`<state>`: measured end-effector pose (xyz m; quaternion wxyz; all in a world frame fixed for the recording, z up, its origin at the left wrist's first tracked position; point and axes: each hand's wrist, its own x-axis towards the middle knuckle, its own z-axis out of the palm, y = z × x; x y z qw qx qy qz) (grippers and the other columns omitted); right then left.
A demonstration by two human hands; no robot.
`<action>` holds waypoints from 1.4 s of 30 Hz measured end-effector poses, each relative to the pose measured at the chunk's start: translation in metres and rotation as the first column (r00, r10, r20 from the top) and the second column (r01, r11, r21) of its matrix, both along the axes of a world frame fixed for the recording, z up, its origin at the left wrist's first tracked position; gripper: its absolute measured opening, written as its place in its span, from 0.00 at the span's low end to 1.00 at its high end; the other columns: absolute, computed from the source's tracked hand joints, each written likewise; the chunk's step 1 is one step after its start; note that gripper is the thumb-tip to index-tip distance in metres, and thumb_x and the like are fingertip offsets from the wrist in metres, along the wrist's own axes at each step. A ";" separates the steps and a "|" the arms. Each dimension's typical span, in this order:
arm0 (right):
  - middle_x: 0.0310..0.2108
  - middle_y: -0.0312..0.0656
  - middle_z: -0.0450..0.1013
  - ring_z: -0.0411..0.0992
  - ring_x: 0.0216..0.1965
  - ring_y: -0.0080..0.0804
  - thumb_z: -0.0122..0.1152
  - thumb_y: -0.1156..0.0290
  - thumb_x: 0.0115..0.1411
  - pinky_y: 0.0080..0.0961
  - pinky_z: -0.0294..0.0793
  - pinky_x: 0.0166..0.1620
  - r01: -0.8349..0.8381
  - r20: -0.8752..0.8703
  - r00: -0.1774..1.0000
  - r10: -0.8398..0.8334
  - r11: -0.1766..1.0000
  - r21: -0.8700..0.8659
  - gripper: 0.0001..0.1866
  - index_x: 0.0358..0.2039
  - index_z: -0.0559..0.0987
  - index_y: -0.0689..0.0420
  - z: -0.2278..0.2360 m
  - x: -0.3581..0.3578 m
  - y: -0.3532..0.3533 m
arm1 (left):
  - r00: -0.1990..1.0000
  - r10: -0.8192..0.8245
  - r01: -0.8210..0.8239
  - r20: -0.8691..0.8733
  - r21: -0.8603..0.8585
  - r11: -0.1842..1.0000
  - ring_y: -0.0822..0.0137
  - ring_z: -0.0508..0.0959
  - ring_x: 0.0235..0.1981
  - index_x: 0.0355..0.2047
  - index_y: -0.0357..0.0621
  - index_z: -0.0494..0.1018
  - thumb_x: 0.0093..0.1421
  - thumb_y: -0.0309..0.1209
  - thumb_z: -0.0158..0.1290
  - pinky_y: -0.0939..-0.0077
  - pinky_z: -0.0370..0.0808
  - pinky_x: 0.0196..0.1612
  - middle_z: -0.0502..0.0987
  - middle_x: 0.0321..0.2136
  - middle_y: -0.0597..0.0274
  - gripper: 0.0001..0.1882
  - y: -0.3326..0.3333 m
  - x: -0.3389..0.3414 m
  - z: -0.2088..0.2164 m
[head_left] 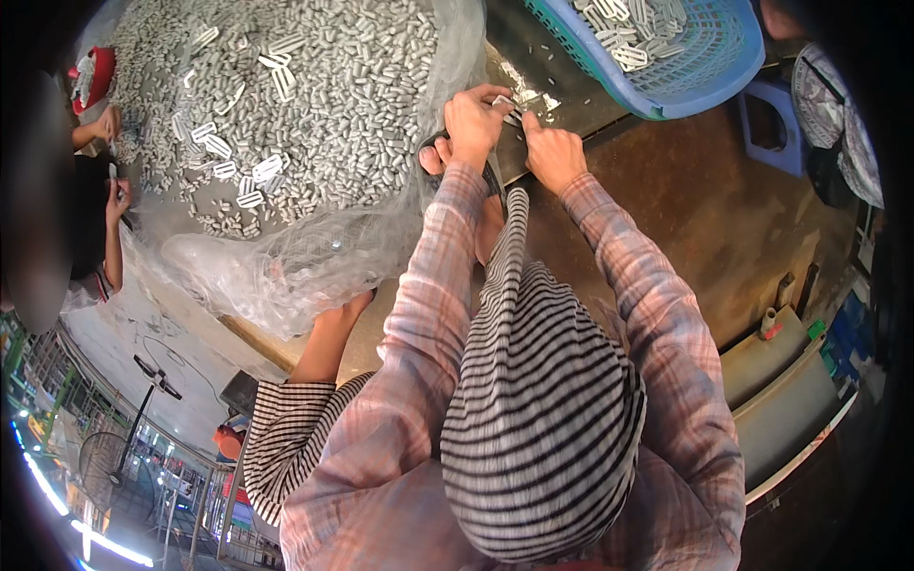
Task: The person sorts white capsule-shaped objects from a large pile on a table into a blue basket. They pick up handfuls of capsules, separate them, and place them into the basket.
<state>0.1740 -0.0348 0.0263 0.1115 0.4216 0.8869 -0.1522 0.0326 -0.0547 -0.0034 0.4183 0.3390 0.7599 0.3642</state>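
Note:
My left hand is closed, its thumb and fingers pinching a small pale piece whose exact kind I cannot make out, possibly one of the white slotted parts. Right beside it, my right hand has its fingers curled, with the index fingertip at the same piece; whether it grips anything is hidden. Both hands are low over the dark surface, just right of a pile of small grey capsule-shaped pieces. Several white slotted plastic parts lie on that pile.
A blue plastic basket with white slotted parts stands at the far right, near a blue stool. Clear plastic sheeting lies under the pile. Another person's hand works at the left, near a red container.

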 end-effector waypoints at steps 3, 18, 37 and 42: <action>0.20 0.50 0.75 0.77 0.25 0.44 0.54 0.74 0.50 0.39 0.75 0.28 -0.057 -0.034 0.998 0.056 0.998 -0.016 0.12 0.36 0.67 0.58 -0.002 -0.002 0.007 | 1.000 0.011 -0.010 -0.016 0.062 0.998 0.71 0.78 0.24 0.32 0.46 0.81 0.47 0.28 0.61 0.77 0.74 0.30 0.80 0.23 0.59 0.09 -0.006 -0.007 -0.008; 0.19 0.48 0.74 0.75 0.23 0.49 0.55 0.74 0.51 0.42 0.73 0.26 0.024 -0.014 1.000 -0.024 0.999 -0.033 0.11 0.36 0.69 0.57 -0.017 0.006 0.000 | 0.971 0.128 -0.164 0.201 0.177 0.970 0.71 0.80 0.27 0.31 0.38 0.77 0.48 0.21 0.58 0.79 0.75 0.32 0.80 0.24 0.60 0.07 -0.002 0.009 -0.009; 0.25 0.50 0.68 0.59 0.12 0.21 0.43 0.76 0.66 0.15 0.56 0.14 0.633 -0.842 0.447 0.302 0.559 0.536 0.04 0.34 0.60 0.62 0.226 0.022 0.108 | 0.761 0.211 -0.634 0.613 0.635 0.442 0.67 0.77 0.36 0.43 0.32 0.68 0.55 0.26 0.57 0.76 0.75 0.39 0.77 0.36 0.54 0.17 0.070 -0.047 0.190; 0.31 0.54 0.71 0.60 0.14 0.18 0.48 0.79 0.64 0.14 0.58 0.16 0.671 -0.932 0.323 0.163 0.655 0.347 0.05 0.36 0.65 0.68 0.207 0.015 0.099 | 0.694 0.211 -0.665 0.688 0.502 0.552 0.68 0.77 0.35 0.39 0.35 0.69 0.54 0.21 0.58 0.75 0.76 0.37 0.78 0.35 0.55 0.13 0.072 -0.056 0.177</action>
